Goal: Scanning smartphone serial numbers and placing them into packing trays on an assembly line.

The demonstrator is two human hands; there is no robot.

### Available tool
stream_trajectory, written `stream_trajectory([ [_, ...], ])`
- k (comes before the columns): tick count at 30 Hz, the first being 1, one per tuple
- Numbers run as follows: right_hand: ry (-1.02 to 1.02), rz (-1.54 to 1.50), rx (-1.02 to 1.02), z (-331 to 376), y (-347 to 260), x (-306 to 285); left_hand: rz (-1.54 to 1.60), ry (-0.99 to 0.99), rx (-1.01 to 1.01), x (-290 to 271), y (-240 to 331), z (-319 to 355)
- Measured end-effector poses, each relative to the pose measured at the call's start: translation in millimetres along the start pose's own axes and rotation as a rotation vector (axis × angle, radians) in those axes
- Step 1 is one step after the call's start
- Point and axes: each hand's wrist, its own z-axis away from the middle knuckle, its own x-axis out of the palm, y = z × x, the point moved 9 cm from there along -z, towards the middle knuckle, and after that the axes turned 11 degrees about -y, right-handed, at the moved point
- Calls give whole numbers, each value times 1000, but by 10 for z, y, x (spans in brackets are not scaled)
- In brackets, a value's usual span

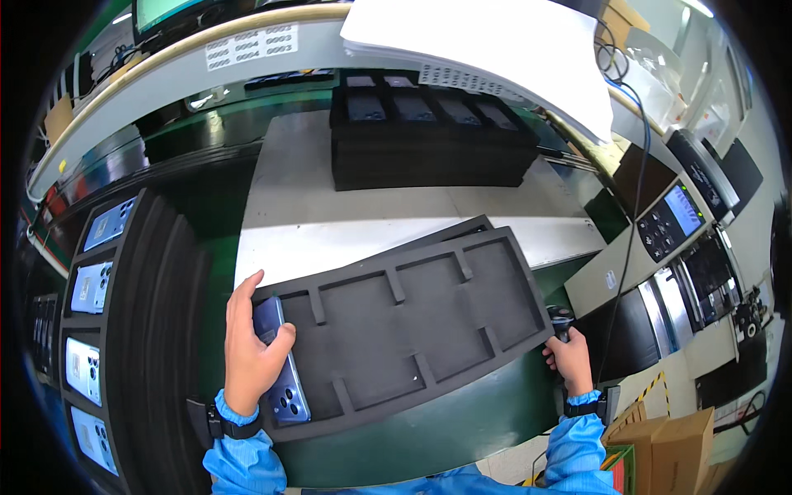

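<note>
Both hands are busy on the black foam tray [412, 330] that lies tilted in front of me, over the edge of the white counter [330, 223]. With my left hand [247, 351] I press a blue phone [285, 371], camera side up, in the leftmost compartment of this tray; the thumb lies across the phone and the fingers reach over the tray's left rim. My right hand [571, 359] is closed on the right corner of the tray, near a small dark scanner [561, 318]. The other compartments hold nothing. At my left stands a stack of trays [124, 330] with phones in it, and further back on the counter is another black stack [429, 136]
</note>
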Motion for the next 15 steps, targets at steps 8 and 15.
stream_trajectory([
  [8, -31, -6, -8, -114, 102, 16, 166, 48, 66, -70, -97, 35],
  [15, -71, -8, -59, -164, 109, 23, -63, 71, 41, -84, -91, 60],
])
